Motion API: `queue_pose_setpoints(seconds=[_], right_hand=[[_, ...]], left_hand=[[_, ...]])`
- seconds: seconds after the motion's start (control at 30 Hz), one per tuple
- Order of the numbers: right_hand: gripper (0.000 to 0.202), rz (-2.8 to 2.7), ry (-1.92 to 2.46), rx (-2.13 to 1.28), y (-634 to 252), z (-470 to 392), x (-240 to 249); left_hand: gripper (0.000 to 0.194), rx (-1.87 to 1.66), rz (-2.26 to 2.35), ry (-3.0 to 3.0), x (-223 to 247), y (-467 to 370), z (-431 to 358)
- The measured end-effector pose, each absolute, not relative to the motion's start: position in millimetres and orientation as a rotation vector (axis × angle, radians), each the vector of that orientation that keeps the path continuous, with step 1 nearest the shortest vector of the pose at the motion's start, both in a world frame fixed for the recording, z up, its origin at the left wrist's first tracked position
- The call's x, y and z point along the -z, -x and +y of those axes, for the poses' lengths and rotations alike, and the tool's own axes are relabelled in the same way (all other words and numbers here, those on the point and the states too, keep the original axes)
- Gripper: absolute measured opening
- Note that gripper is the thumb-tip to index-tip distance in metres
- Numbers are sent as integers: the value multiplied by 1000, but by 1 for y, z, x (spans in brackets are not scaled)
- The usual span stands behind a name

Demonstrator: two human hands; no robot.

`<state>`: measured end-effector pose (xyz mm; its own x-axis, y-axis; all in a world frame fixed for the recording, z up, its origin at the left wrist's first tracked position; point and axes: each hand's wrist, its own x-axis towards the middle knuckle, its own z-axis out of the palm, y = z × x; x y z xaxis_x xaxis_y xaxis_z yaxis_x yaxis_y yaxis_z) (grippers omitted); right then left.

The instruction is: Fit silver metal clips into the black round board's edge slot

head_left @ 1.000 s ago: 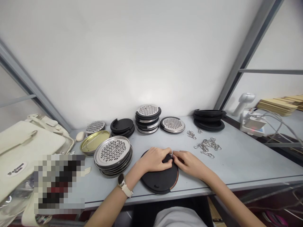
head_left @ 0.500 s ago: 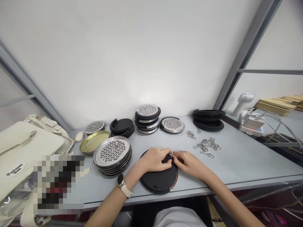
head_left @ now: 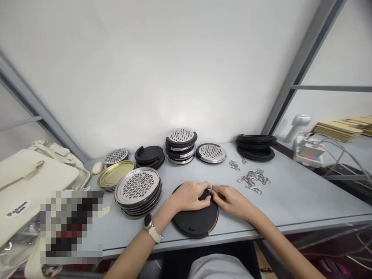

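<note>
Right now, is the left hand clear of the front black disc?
No, the left hand rests on the black disc near its far edge.

Over on the left, a cream bag [head_left: 54, 168] sprawls, an oval label [head_left: 19, 208] on its front, and just beside it sits a small pale oval object [head_left: 98, 167]! Nearer the front lies a pale scrap [head_left: 106, 210]. Across to the right, a white device with a rounded head [head_left: 301, 121] stands behind a white adapter [head_left: 311, 149], red light glowing, cables [head_left: 344, 149] looping past stacked wood-coloured boards [head_left: 337, 132]. White wall [head_left: 186, 69] behind.
</note>
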<state>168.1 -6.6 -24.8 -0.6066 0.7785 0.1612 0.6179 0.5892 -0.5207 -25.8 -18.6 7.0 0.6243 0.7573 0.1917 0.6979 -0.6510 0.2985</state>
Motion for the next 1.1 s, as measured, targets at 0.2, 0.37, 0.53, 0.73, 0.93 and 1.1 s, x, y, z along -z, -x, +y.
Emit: queue_pose_setpoints(seconds=[0.2,0.37,0.53,0.73,0.93,1.1], right_hand=[[27,-2426,1133,-616,-168,-6,23],[27,-2430,1120,-629,-168,-6,23],[27,-2431,1120,-609,-168,-6,23],[29,-2433,1119,-599,-168,-6,22],[30,-2422,1127,-605,-169,-6,23],[30,-2417,1119,-622,-169,-6,22]], left_hand=[[10,-417,1224,-2657,-9,25,-19],[10,-418,1225,-2652,-9,25,-20],[11,-415,1229,-2650,-8,25,-20],[12,-404,1226,-2654,-8,25,-19],[11,-395,1243,-2674,-9,25,-19],[11,-382,1239,-2672,-10,25,-19]])
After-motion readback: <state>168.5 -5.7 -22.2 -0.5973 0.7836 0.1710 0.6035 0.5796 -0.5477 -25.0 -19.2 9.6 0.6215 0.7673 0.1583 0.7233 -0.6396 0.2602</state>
